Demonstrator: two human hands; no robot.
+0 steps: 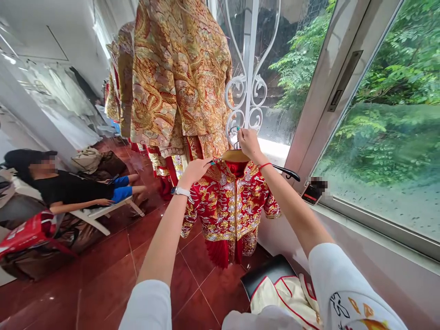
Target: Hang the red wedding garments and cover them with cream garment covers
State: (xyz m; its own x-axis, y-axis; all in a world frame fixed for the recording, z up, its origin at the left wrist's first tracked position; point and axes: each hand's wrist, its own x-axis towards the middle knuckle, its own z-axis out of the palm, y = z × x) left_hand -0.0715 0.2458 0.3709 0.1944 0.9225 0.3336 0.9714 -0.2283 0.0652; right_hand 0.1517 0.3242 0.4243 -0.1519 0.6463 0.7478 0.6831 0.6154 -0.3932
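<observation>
A small red jacket (225,206) with gold and silver embroidery hangs upright in front of me, with a red pleated skirt (220,252) showing below its hem. Inside its collar sits a wooden hanger (235,156), and the end of a black hanger (287,172) sticks out to the right. My right hand (250,143) is closed around the metal hook, beside a white scrolled metal stand. At the jacket's left shoulder, my left hand (195,173) pinches the cloth near the hanger's end; its fingertips are partly hidden.
Larger gold embroidered garments (185,73) hang close behind on the left. The scrolled white stand (248,91) is before the window (385,151). A person (79,190) reclines on a white chair at left. Cream cloth with red trim (285,295) lies over a black seat below.
</observation>
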